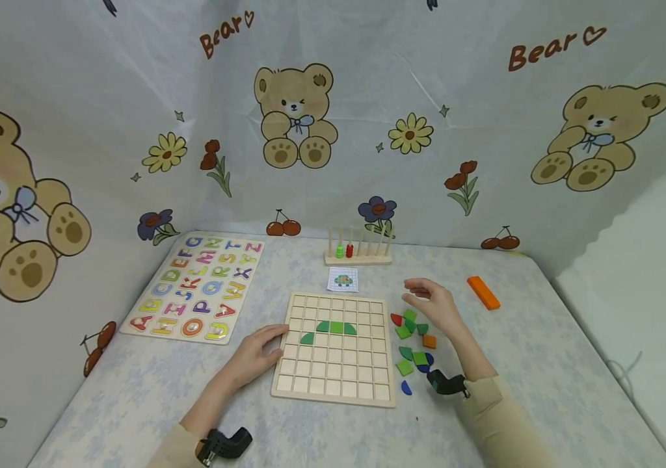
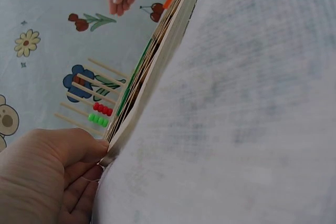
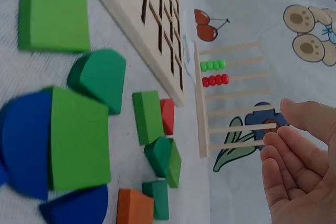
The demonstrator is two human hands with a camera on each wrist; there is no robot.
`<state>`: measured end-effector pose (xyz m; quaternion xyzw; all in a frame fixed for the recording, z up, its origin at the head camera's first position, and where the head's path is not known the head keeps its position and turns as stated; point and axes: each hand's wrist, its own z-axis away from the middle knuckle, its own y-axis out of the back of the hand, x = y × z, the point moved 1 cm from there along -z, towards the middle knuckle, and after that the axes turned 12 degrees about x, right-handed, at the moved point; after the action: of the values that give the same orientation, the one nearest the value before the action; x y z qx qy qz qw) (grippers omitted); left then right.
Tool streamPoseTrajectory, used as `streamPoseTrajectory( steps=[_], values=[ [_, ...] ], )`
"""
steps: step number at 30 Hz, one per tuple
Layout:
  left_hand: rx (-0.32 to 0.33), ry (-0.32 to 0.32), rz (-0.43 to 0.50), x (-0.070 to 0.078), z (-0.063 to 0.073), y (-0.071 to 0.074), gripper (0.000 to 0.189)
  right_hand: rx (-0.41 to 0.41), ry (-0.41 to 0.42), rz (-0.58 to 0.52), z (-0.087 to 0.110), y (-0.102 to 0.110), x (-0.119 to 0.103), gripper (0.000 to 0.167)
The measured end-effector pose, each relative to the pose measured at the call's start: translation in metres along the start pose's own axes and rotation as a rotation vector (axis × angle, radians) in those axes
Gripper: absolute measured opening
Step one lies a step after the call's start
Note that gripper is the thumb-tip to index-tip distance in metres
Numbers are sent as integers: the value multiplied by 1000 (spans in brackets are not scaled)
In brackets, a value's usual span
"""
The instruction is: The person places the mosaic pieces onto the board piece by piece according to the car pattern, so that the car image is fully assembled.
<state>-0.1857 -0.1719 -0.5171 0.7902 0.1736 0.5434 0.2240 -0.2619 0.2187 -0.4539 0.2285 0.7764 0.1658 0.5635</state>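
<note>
Seeing the wooden grid board (image 1: 333, 383) at lower centre of the head frame, flat on the worktop (image 1: 555, 364), carrying four green pieces (image 1: 337, 327). Judging it light and stiff, probably best taken by its rim; expecting hardness and smoothness from the loose coloured pieces (image 1: 420, 359) at right, suiting a pinch by the sides. Finding the left grip (image 1: 251, 356) relaxed, touching the board's left edge, and the right grip (image 1: 435, 304) released, holding nothing, right of centre. Reading piece thickness clearly in the right wrist view alone, but finding the alphabet puzzle board (image 1: 192, 289), left, in the head view alone.
</note>
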Motion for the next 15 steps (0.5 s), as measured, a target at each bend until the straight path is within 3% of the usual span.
streamPoseTrajectory(
  steps=[1,5,8,15],
  values=[
    [-1,3,3,0,0,0,48,3,-14,12,0,2,4,37],
    [0,2,3,0,0,0,48,37,-11,65,-11,-3,64,39],
    [-1,-2,0,-1,0,0,48,51,-1,103,-14,-6,96,39],
    [12,-20,-7,-3,1,-1,47,18,-127,79,5,2,49,36]
  ],
)
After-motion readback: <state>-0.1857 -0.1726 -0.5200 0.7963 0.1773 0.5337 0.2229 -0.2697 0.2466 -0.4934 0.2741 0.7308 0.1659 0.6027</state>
